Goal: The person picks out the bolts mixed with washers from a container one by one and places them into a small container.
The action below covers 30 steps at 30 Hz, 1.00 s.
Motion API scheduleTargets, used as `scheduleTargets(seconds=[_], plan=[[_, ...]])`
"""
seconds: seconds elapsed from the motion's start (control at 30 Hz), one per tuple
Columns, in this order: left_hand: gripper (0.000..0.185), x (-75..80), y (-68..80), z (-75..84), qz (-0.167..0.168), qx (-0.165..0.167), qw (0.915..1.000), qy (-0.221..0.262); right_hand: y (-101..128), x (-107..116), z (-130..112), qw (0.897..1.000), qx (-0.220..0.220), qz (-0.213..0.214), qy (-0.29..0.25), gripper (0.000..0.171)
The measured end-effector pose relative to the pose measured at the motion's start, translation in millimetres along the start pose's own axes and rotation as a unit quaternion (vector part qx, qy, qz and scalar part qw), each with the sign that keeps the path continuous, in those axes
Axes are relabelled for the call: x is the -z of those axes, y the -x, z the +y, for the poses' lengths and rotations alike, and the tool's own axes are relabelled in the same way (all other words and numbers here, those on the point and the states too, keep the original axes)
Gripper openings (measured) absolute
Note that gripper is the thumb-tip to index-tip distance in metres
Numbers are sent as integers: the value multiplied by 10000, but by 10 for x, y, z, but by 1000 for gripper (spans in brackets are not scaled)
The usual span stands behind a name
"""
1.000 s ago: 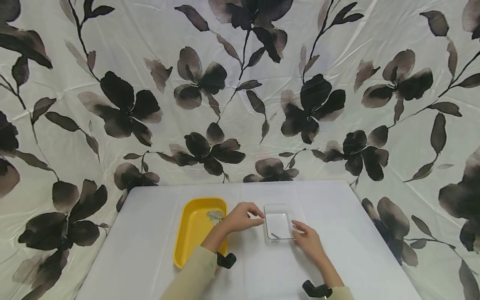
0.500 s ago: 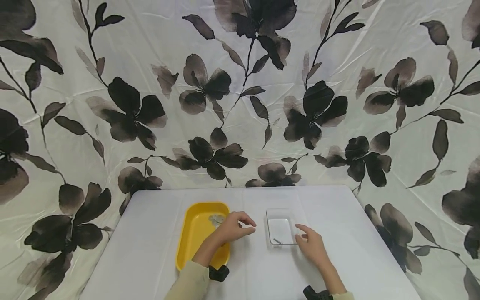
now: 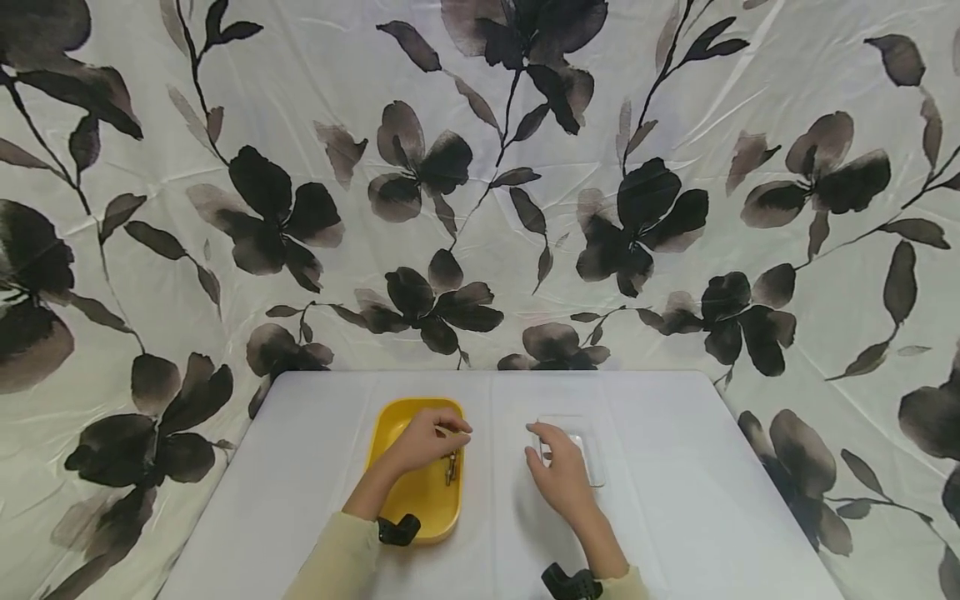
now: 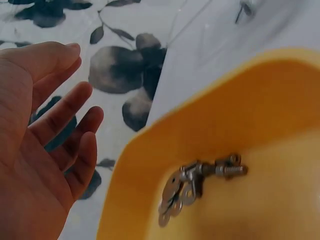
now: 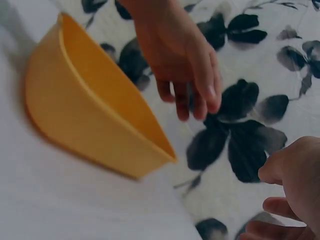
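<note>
My left hand [image 3: 420, 437] hovers over the yellow tray [image 3: 426, 521], its fingers loosely bent and nothing between them. Inside the tray, metal bolts [image 4: 231, 170] lie beside several flat washers [image 4: 172, 192] in the left wrist view. My right hand [image 3: 561, 479] is raised to the right of the tray, overlapping a small clear box [image 3: 596, 467] in the head view. Its thumb and fingers are apart and hold nothing. Most of the box is hidden behind that hand. A small metal piece [image 4: 244, 11] shows blurred beyond the tray in the left wrist view.
Both containers stand on a table with a white cover [image 3: 690, 500]. A floral cloth [image 3: 480, 183] hangs behind the far edge and at both sides. Each wrist wears a black camera, such as the left wrist camera [image 3: 399, 530].
My left hand has drawn back leftward from beside the clear box to over the yellow tray. My right hand has shifted left, from the box's right side to in front of it.
</note>
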<state>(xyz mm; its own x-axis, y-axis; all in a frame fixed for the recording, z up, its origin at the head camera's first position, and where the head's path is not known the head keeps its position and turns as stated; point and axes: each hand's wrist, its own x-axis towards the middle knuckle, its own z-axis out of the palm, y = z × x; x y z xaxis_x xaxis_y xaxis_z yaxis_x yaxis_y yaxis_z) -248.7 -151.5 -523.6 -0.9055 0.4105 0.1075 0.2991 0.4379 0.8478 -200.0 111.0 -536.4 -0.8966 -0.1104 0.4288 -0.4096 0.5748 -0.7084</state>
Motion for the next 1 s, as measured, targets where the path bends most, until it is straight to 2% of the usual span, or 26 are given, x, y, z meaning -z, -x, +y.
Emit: scheduleTargets(seconds=[0.1, 0.33, 0.53, 0.7, 0.9, 1.0], plan=[[13, 74, 17, -89, 200, 84, 9998, -38, 20, -188, -102, 9994, -77, -271, -217, 36], [22, 194, -10, -275, 473, 664, 9963, -288, 106, -575, -258, 9912, -588, -982, -671, 37], [16, 226, -54, -447, 564, 646, 9959, -297, 201, -769, -320, 9809, -853, -1382, -1075, 42], [16, 184, -76, -599, 439, 639, 9965, -308, 303, -868, -291, 9758, -1003, -1410, -1339, 46], [16, 146, -97, -710, 107, 683, 9968, -390, 362, -987, -232, 9627, -1293, -1473, -1867, 53], [12, 131, -112, -795, -116, 758, 9957, -526, 381, -1045, -214, 9612, -1332, -1503, -1892, 53]])
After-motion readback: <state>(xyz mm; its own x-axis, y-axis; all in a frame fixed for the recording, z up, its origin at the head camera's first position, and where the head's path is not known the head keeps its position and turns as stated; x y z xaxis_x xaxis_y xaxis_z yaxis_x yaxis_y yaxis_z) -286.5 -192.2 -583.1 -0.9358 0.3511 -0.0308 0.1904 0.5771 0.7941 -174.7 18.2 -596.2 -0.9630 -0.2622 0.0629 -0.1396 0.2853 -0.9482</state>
